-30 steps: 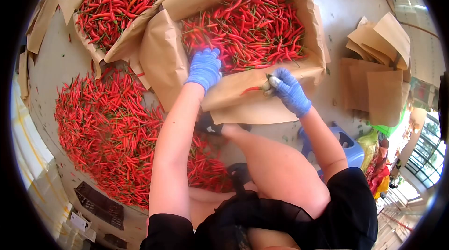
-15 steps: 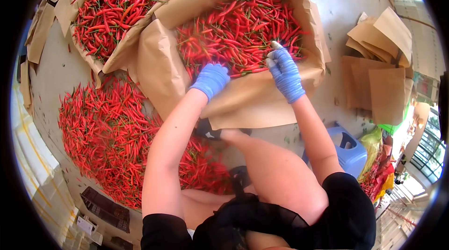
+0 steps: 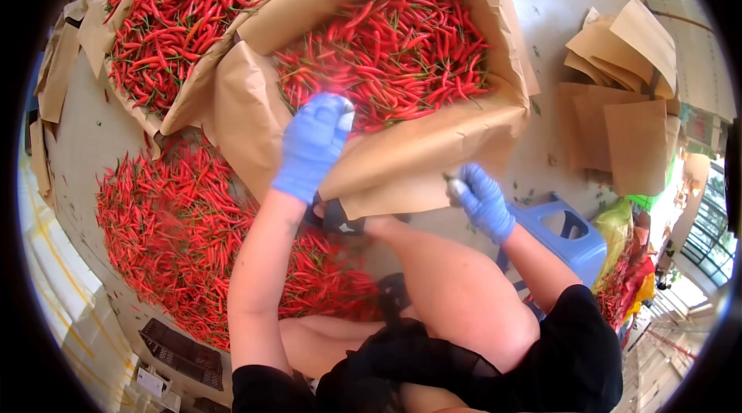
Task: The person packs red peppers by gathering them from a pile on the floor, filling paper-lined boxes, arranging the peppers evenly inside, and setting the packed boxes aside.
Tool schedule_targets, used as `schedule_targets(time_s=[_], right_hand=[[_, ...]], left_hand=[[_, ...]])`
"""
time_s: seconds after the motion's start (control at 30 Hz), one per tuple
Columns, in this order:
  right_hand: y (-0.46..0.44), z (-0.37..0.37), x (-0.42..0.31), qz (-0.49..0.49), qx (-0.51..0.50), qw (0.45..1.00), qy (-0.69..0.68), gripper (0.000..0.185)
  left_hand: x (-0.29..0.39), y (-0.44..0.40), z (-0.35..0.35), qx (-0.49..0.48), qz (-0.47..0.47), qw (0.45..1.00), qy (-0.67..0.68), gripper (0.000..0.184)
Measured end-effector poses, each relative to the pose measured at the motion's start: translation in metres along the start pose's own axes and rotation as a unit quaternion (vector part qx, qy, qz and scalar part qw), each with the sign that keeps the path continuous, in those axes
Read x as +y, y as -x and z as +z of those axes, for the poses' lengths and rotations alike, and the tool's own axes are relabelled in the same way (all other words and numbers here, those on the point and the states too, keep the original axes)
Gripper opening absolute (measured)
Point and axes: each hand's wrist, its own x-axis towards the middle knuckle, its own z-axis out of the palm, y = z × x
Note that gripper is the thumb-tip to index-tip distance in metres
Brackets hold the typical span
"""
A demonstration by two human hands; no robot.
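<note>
Red chili peppers with green stems fill a container lined with brown paper. My left hand, in a blue glove with pale fingertips, is over the near left edge of that lining. Its fingers are curled closed, and what they may hold is hidden. To the right and nearer to me, my right hand wears a matching glove. Thumb and fingers are pinched together beside the lining's lower flap. A small dark greenish bit shows at the fingertips, too small to name.
Another paper-lined container of chilies stands at the upper left. A large chili heap covers the floor at left. Brown paper sheets, a blue plastic stool and a dark crate are around me.
My right hand has drawn back from the chilies toward me, past the paper edge. My left hand has lifted and shifted left. The view has moved slightly.
</note>
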Motion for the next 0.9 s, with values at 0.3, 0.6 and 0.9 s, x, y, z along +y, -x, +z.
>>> schedule_targets(time_s=[0.3, 0.6, 0.9], right_hand=[[-0.112, -0.041, -0.057, 0.037, -0.114, 0.979, 0.168, 0.038], [-0.226, 0.147, -0.101, -0.073, 0.038, 0.867, 0.491, 0.073], [-0.23, 0.124, -0.089, -0.022, 0.096, 0.864, 0.494, 0.064]], left_hand=[[0.084, 0.086, 0.045, -0.177, -0.036, 0.973, 0.142, 0.042], [0.025, 0.102, 0.033, 0.196, -0.345, 0.905, -0.153, 0.058], [0.03, 0.108, 0.074, 0.124, -0.532, 0.785, 0.292, 0.061]])
